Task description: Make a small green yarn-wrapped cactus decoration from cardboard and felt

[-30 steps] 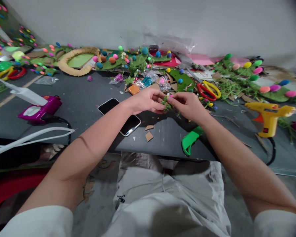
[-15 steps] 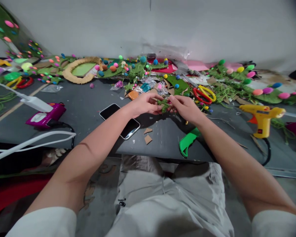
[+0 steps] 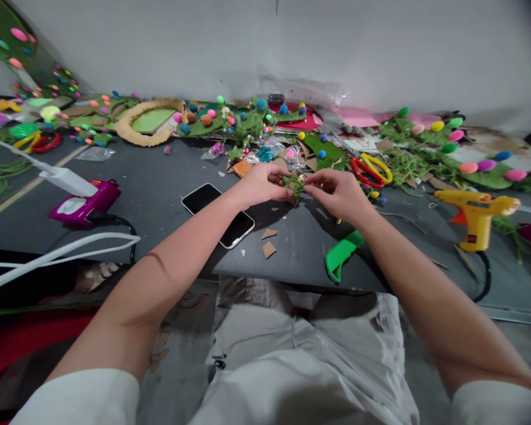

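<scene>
Between my hands is a small piece wrapped in green yarn [image 3: 294, 184] with tiny coloured dots on it. My left hand [image 3: 268, 184] is closed on its left side, thumb and fingers pinching it. On its right edge the fingertips of my right hand [image 3: 336, 190] are pinched together; whether they hold a small bit of their own is too small to tell. Below my left forearm lies a phone [image 3: 199, 199], partly covered. Small cardboard scraps [image 3: 269, 249] and a green-handled cutter [image 3: 341, 257] rest nearer the table's front edge.
Red and yellow scissors [image 3: 371, 171] lie right of my hands, with a yellow glue gun [image 3: 477, 212] farther right. At left are a purple device [image 3: 86, 206] and white cables [image 3: 62, 251]. A tan ring [image 3: 135, 140], plastic bags and pompom-covered green pieces [image 3: 248, 125] line the back.
The green yarn piece has turned between my fingers, and my right fingertips have shifted from its top to its right edge. The view has tilted slightly.
</scene>
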Tool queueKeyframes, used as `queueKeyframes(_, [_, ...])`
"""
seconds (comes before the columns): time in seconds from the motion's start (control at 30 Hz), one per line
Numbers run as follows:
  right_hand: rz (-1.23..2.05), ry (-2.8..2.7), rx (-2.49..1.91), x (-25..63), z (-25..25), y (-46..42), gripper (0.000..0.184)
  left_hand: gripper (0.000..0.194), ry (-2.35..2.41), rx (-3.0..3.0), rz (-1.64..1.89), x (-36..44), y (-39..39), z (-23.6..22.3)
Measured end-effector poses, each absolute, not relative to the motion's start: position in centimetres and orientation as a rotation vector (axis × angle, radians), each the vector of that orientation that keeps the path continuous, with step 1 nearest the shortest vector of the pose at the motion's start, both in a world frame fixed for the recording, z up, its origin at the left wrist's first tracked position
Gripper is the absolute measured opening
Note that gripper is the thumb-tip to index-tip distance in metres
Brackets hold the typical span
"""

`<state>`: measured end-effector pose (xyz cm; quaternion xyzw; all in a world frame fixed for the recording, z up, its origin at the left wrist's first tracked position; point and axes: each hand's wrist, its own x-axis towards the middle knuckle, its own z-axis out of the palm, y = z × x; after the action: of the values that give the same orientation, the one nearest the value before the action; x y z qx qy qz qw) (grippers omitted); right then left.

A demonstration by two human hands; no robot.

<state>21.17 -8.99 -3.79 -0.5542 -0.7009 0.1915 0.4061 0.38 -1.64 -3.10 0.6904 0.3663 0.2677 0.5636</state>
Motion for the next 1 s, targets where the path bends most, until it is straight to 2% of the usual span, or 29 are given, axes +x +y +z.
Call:
queueKeyframes(0.27, [0.26, -1.937, -1.263, 21.1, -3.4, -9.2, 0.015, 0.057, 0.872, 1.766, 0.637, 0.6, -1.7, -3.1])
queueKeyframes(0.8, [0.346, -1.953, -1.19, 20.3, -3.1, -9.5, 0.014, 0.048, 0.646, 1.794, 0.64, 1.1, -2.3, -3.0])
queueKeyframes(1.0, [0.355, -1.872, -1.264, 20.7, -2.9, -9.6, 0.015, 0.053, 0.73, 1.828, 0.633, 1.0, -2.1, -3.2])
